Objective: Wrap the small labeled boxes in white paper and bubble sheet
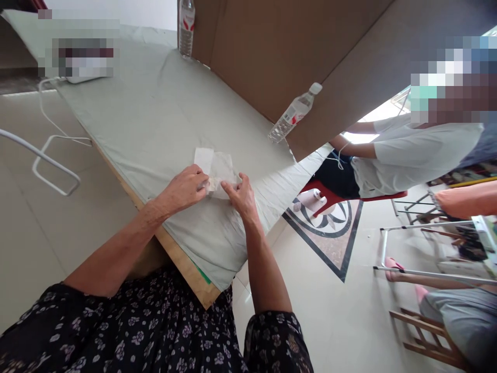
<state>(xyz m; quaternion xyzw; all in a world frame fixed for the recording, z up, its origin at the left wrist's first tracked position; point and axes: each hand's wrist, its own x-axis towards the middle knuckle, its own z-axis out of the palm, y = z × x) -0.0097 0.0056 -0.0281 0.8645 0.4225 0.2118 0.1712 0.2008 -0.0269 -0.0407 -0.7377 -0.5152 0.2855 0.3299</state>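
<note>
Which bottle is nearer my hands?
The bottle showing its white cap; the other bottle stands farther back, its top cut off by the picture's edge.

the white sheet (203, 158) looks papery, the bottle (293, 115) glossy plastic.

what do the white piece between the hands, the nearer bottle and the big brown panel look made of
White piece: matt, thin paper or plastic film; part looks faintly see-through, so I can't settle which.
Nearer bottle: probably clear, glossy plastic, judging by its ribbed, see-through wall.
Brown panel: likely cardboard, from its flat, matt brown face and straight crease-like lines.
</note>
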